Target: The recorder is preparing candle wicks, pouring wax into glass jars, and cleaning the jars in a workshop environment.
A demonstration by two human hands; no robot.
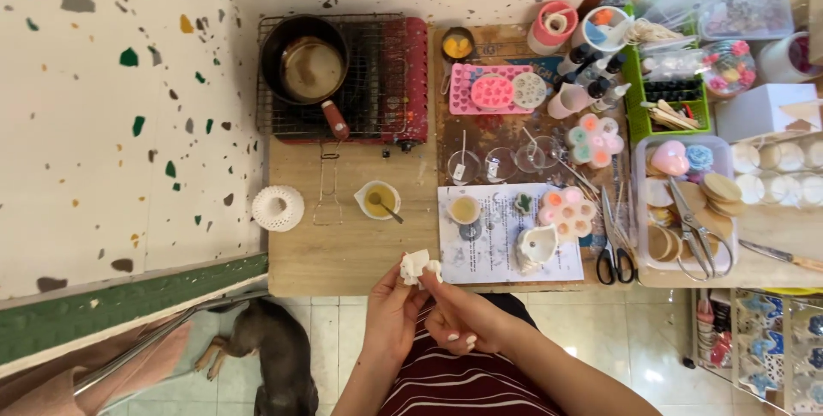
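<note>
Surface [343,245]: a wooden top, crowded with craft things, seen from above.
Stove [377,82]: a red burner with a wire grate is set at the far side; a dark pan [304,60] is carried on it.
Paper sheet [506,249]: laid near the front edge, with a small white jug [536,247] and a flower-shaped mould [567,210] on it.
Scissors [613,245]: laid just right of the sheet.
Left hand [390,317]: its grip is closed on a small white piece [417,266], held just above the front edge.
Right hand [463,317]: the same white piece is pinched by its fingertips.
</note>
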